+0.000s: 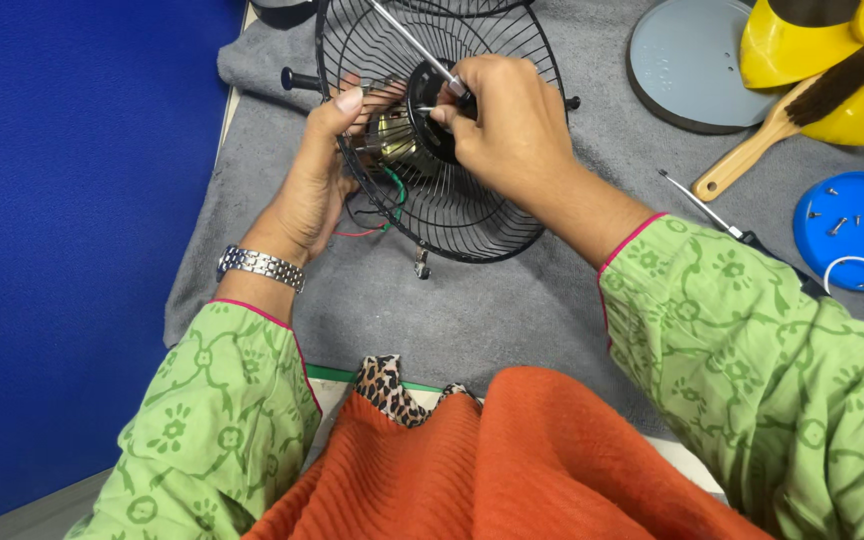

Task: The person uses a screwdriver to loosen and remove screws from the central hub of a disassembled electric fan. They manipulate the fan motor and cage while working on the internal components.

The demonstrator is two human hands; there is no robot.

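Both hands grip fan guard | screwdriver near right edge

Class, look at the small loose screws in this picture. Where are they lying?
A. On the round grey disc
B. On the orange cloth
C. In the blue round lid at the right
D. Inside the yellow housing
C: the small screws lie in the blue round lid at the right edge, while the grey disc holds none that show.
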